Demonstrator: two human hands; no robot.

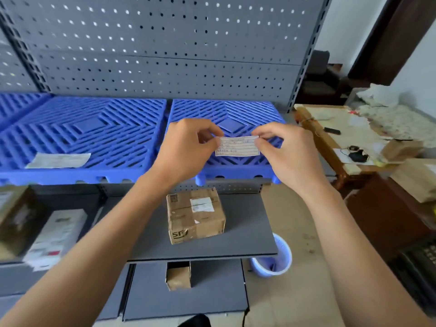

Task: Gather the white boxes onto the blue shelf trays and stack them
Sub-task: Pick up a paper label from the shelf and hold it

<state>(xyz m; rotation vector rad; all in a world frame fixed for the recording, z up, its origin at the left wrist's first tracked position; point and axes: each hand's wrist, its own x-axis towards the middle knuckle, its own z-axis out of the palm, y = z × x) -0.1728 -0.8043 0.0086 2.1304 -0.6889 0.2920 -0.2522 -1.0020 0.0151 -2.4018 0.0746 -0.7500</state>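
A small flat white box with printed lines is held between both hands just above the right blue shelf tray. My left hand pinches its left end and my right hand pinches its right end. Another flat white box lies on the left blue shelf tray near its front edge. On the grey shelf below at the left lies a larger white box with red marks.
A brown cardboard box stands on the grey lower shelf, a smaller one on the shelf beneath. A light blue bucket sits on the floor. A cluttered wooden table stands at the right. A grey pegboard backs the shelf.
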